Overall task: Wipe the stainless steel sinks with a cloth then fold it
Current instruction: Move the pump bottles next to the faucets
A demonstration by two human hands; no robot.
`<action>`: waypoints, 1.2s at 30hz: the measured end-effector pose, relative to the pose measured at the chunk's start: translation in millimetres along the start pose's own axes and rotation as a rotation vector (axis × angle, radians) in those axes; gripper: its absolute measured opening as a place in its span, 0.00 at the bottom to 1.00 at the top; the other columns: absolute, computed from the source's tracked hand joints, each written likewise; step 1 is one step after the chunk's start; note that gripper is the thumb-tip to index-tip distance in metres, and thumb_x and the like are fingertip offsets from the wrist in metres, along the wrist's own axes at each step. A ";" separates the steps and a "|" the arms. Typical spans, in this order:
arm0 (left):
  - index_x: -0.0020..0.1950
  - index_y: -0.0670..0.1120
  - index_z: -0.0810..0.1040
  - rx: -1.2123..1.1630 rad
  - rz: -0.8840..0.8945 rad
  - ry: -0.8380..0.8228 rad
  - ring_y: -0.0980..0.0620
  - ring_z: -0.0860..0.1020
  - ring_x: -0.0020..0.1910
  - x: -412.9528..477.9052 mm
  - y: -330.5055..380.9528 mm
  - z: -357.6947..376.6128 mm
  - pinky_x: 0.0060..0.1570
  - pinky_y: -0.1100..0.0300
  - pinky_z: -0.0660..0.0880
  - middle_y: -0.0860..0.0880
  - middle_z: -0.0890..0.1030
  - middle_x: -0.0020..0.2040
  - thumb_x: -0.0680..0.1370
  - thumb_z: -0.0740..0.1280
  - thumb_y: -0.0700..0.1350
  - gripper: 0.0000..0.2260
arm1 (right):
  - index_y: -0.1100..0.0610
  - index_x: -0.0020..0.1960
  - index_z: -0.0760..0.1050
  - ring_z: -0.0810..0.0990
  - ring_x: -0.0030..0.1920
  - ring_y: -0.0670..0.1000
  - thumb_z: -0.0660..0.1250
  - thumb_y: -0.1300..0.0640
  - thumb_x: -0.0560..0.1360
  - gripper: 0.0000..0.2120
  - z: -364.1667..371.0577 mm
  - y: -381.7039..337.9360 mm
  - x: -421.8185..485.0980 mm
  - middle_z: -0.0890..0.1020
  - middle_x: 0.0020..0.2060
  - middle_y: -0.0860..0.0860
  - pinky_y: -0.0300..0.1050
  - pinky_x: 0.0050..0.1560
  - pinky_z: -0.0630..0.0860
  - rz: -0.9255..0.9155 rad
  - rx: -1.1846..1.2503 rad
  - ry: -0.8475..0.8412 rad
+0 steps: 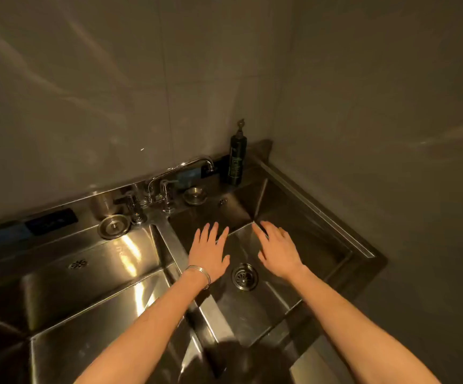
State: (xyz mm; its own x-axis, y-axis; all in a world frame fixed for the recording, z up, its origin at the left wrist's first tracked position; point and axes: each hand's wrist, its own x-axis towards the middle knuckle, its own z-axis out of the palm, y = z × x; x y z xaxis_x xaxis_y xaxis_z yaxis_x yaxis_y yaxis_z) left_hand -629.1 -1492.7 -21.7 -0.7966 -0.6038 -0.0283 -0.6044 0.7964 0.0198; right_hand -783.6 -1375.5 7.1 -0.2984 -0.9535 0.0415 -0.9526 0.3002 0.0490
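Two stainless steel sinks sit side by side in a corner. Both my hands hover over the right sink, above its round drain. My left hand, with thin bangles at the wrist, is spread flat and holds nothing. My right hand is also spread, fingers apart, with nothing in it. The left sink lies to the left across a steel divider. A dark blue cloth-like thing lies on the back ledge at far left; I cannot tell what it is.
A chrome faucet with two handles stands behind the divider. A dark pump bottle is in the back corner, a small metal dish beside it. A round strainer lid rests on the ledge. Tiled walls close the back and right.
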 end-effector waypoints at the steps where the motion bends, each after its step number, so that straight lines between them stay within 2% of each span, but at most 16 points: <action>1: 0.77 0.48 0.43 -0.007 -0.009 0.004 0.42 0.46 0.75 9.9 0.8 -0.5 0.74 0.47 0.45 0.43 0.46 0.77 0.79 0.55 0.56 0.32 | 0.56 0.77 0.51 0.56 0.75 0.55 0.61 0.53 0.77 0.32 0.3 8.6 12.0 0.59 0.74 0.57 0.53 0.73 0.56 -0.023 -0.015 0.003; 9: 0.77 0.47 0.43 -0.054 -0.158 -0.014 0.43 0.47 0.75 100.5 20.2 4.9 0.74 0.50 0.45 0.43 0.47 0.77 0.78 0.57 0.56 0.34 | 0.55 0.77 0.50 0.56 0.75 0.54 0.59 0.54 0.78 0.31 -7.3 86.4 134.5 0.58 0.74 0.56 0.52 0.73 0.55 -0.171 -0.005 0.033; 19: 0.77 0.44 0.45 -0.108 -0.340 -0.059 0.44 0.50 0.75 216.4 37.4 9.7 0.73 0.53 0.49 0.43 0.50 0.77 0.77 0.60 0.53 0.35 | 0.59 0.76 0.54 0.62 0.72 0.56 0.61 0.53 0.77 0.31 -17.3 159.9 278.5 0.63 0.72 0.58 0.53 0.69 0.61 -0.281 0.044 0.070; 24: 0.77 0.45 0.45 -0.133 -0.380 -0.071 0.44 0.52 0.75 255.8 29.0 25.5 0.72 0.54 0.52 0.43 0.51 0.77 0.77 0.61 0.53 0.35 | 0.59 0.75 0.55 0.65 0.69 0.56 0.60 0.49 0.78 0.30 -17.3 164.9 334.4 0.66 0.71 0.57 0.52 0.66 0.63 -0.309 0.090 0.111; 28: 0.77 0.45 0.45 -0.125 -0.423 -0.116 0.44 0.54 0.74 270.3 19.6 35.9 0.72 0.54 0.54 0.43 0.53 0.76 0.77 0.62 0.53 0.36 | 0.59 0.76 0.54 0.65 0.70 0.58 0.60 0.45 0.78 0.32 -17.6 157.5 364.9 0.62 0.73 0.58 0.54 0.68 0.63 -0.306 0.167 0.060; 31: 0.77 0.44 0.47 -0.139 -0.427 -0.114 0.44 0.56 0.73 275.4 16.0 40.5 0.69 0.54 0.57 0.43 0.55 0.75 0.76 0.63 0.52 0.36 | 0.58 0.76 0.54 0.65 0.69 0.59 0.63 0.45 0.77 0.34 -18.9 152.3 375.1 0.63 0.72 0.58 0.54 0.67 0.66 -0.371 0.274 0.005; 34: 0.77 0.44 0.47 -0.149 -0.443 -0.119 0.44 0.56 0.73 279.0 15.7 46.0 0.69 0.55 0.56 0.44 0.55 0.76 0.76 0.63 0.52 0.36 | 0.58 0.74 0.57 0.68 0.67 0.59 0.67 0.48 0.75 0.34 -17.4 146.1 377.1 0.67 0.69 0.58 0.54 0.66 0.68 -0.395 0.428 -0.077; 36: 0.77 0.44 0.47 -0.157 -0.449 -0.115 0.44 0.56 0.73 280.6 16.5 48.8 0.70 0.55 0.56 0.44 0.55 0.76 0.76 0.63 0.52 0.35 | 0.58 0.73 0.60 0.70 0.66 0.59 0.69 0.51 0.74 0.32 -14.3 142.3 375.4 0.69 0.68 0.57 0.54 0.65 0.69 -0.400 0.509 -0.075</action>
State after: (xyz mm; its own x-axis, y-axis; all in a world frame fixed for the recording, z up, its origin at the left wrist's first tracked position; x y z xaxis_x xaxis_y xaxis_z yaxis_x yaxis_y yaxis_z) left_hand -862.1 -1647.4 -78.1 -0.4555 -0.8721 -0.1791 -0.8895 0.4378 0.1306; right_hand -1030.3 -1690.4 43.9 0.0994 -0.9939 0.0474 -0.8944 -0.1101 -0.4334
